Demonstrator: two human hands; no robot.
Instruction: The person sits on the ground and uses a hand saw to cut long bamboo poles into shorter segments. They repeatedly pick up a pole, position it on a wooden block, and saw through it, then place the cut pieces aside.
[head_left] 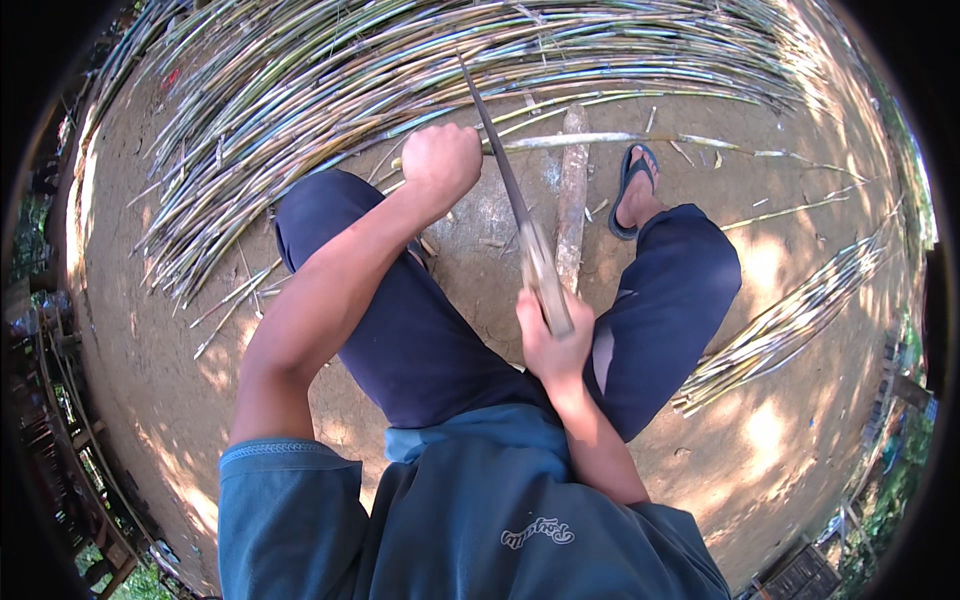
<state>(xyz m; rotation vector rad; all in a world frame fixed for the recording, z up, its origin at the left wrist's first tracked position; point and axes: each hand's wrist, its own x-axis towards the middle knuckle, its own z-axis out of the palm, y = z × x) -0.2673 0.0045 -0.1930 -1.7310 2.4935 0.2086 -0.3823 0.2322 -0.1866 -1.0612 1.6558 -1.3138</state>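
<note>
As the right hand (558,345) wraps tightly round a knife's wooden handle (545,275), low between the person's thighs, I see the long dark blade (505,165) slanting up and away. The left hand (443,160) is balled into a fist, seemingly closed on a pale cane (610,140) that comes out past the knuckles. The blade passes just beside that fist; whether it touches the cane, I cannot tell.

From the fist the cane runs off to the right, crossing the far end of a log (572,200) that lies on the ground between the legs. Near the log rests the right foot (640,205) in a dark sandal (622,230), its toes bare. Beyond spreads a big pile (300,130) of canes, and off to the right lies a smaller bundle (790,325).

What worries me is how little room the left hand has: should the cane roll on the rounded log, the edge could skid into the knuckles. A stroke gone wide to the other side could reach those open toes. The tip, too, could snag in the pile and twist the handle in the grip.
</note>
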